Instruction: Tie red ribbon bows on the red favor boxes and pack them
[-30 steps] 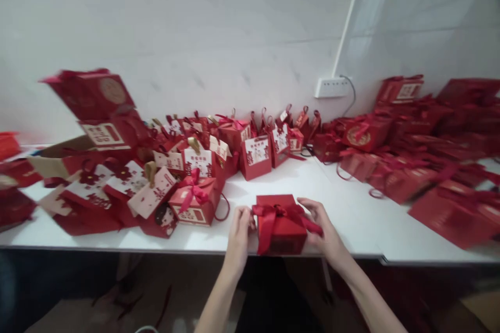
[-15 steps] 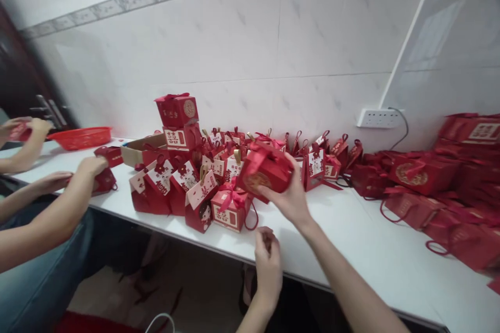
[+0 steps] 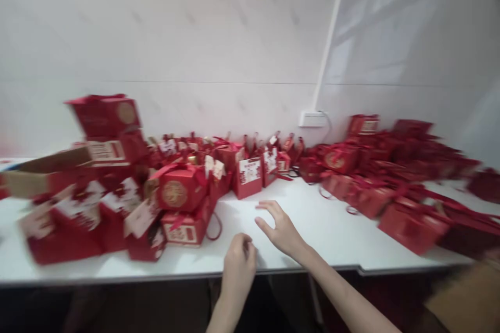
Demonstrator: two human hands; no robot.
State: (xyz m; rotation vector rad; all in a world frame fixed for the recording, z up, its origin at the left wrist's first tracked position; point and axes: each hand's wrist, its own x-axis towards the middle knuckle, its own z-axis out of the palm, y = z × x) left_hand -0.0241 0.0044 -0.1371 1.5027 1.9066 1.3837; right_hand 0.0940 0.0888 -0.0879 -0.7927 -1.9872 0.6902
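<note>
Left of the frame's centre, a red box with a round gold emblem [image 3: 176, 192] sits on top of 1 other red box [image 3: 183, 233] with a pale label. The right hand [image 3: 282, 228], near the middle of the frame, has its fingers spread wide and holds nothing. The left hand [image 3: 239, 265], at lower centre, is curled; I cannot tell whether it grips anything. Both are over the white surface [image 3: 312, 218], apart from the 2 boxes.

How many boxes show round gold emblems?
3 visible: the high box at left, the stacked box left of centre, and the box below and right of the socket; others may be hidden.
</note>
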